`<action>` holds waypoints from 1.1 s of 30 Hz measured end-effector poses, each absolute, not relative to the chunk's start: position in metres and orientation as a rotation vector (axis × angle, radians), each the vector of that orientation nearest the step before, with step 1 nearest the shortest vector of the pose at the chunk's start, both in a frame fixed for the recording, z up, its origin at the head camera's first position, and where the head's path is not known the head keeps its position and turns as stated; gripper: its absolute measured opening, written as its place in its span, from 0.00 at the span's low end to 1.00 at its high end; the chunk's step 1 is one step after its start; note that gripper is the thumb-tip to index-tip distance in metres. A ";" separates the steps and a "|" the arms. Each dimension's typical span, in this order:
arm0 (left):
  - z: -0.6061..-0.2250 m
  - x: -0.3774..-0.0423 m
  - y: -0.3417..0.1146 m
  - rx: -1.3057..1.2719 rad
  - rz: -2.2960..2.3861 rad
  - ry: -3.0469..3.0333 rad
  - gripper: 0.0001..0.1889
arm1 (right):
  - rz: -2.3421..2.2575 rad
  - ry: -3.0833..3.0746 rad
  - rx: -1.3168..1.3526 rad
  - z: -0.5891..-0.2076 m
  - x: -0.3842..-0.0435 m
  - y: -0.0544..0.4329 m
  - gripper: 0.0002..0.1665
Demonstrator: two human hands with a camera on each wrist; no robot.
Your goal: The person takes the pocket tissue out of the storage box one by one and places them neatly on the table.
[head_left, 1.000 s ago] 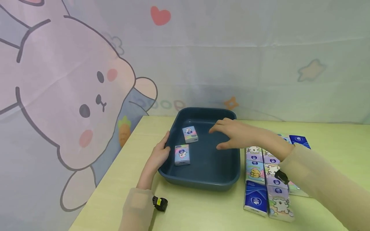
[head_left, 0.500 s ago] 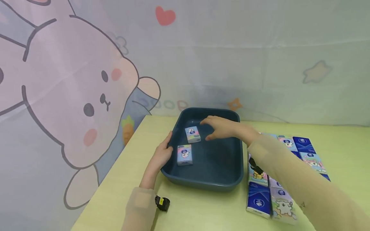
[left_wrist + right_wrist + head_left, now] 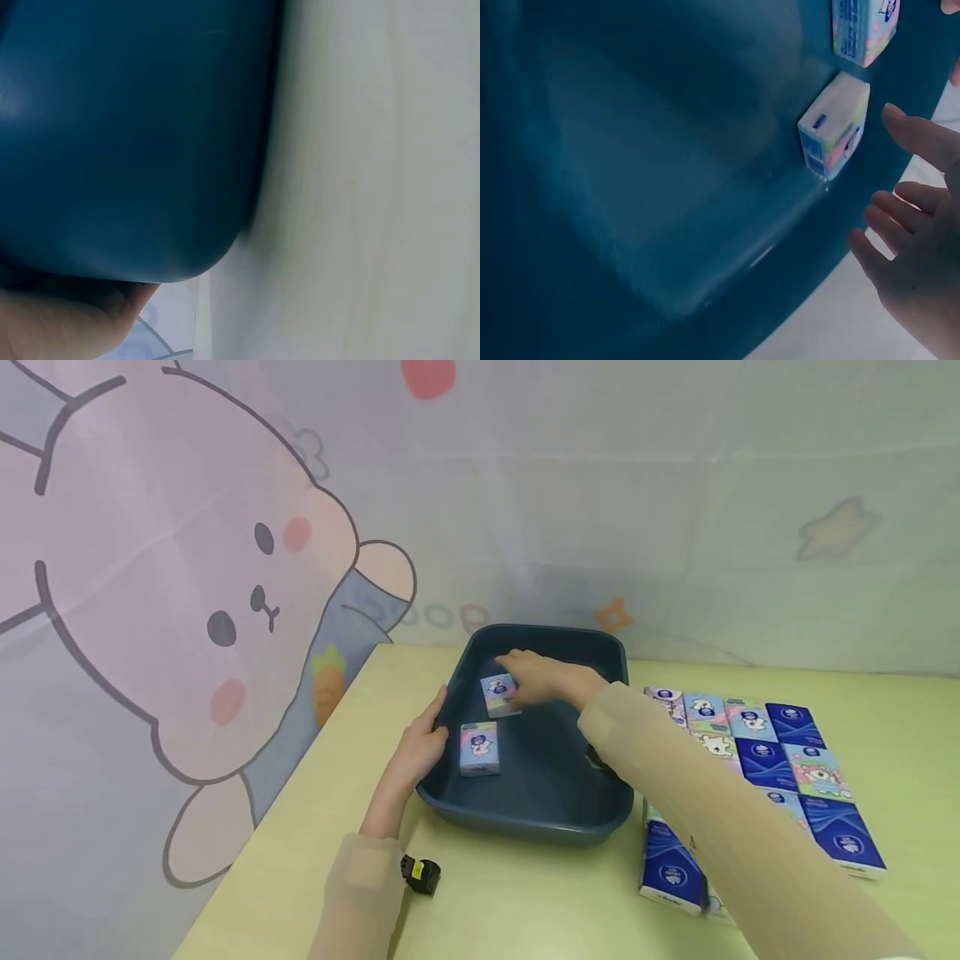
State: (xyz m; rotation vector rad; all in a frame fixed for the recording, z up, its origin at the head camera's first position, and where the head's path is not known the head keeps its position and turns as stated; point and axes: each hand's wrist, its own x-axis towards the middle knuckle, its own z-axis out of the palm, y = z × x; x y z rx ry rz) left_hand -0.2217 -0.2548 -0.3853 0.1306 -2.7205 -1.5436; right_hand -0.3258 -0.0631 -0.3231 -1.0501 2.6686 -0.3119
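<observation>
A dark blue plastic tub (image 3: 547, 831) stands on the table with two pocket tissue packs inside: a rear one (image 3: 495, 692) and a front one (image 3: 478, 749). My left hand (image 3: 420, 750) holds the tub's left side, thumb at the rim and fingers along the outer wall. Part of that hand (image 3: 71, 319) shows under the tub's corner in the left wrist view. Over the tub, my right hand (image 3: 543, 679) reaches to the rear pack, partly covering it. In the right wrist view its fingers (image 3: 892, 217) are spread, with a gap to the nearest tissue pack (image 3: 834, 126).
Several more tissue packs, dark blue (image 3: 840, 835) and pastel printed (image 3: 817, 770), lie in rows right of the tub, partly behind my right sleeve (image 3: 697, 785). A printed cloth (image 3: 660, 527) hangs behind the pale green table (image 3: 525, 910).
My right hand has moved left across the tub to the rear tissue pack. The left hand keeps its place on the tub's side. The view has shifted slightly.
</observation>
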 end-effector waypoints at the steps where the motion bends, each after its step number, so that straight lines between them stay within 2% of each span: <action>1: -0.385 -0.221 -0.255 0.127 -1.544 -2.719 0.33 | -0.299 2.669 -1.042 -0.324 -0.327 -0.066 0.48; 33: -0.396 -0.217 -0.235 0.128 -1.613 -2.657 0.33 | -0.278 2.646 -0.853 -0.364 -0.342 -0.068 0.50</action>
